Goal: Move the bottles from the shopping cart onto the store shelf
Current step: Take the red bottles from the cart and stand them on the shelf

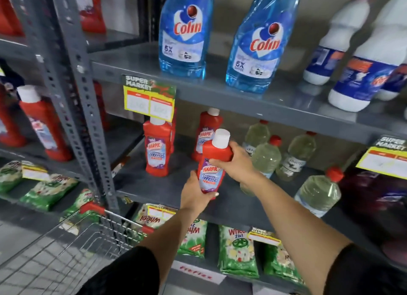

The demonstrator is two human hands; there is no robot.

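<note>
With both my left hand (pixel 196 192) and right hand (pixel 236 162) clasping the red plastic white-capped Harpic bottle (pixel 213 162), I could knock the standing red bottle (pixel 156 150) on the grey metal shelf (pixel 158 184)

Red Harpic bottle (pixel 213 164), white cap, tilted, above the middle shelf (pixel 167 185), near shopping cart (pixel 92 235)

I see a red Harpic bottle (pixel 212 162) with a white cap and a purple-and-white label. The shelf (pixel 242 94) is grey metal. Two Colin bottles (pixel 182 32) are clear blue with red lettering. The white bottles (pixel 330 52) wear blue labels. The price tags (pixel 149 103) are yellow and green. The detergent packets (pixel 237 250) are green. The cart (pixel 92 208) has red corners.
</note>
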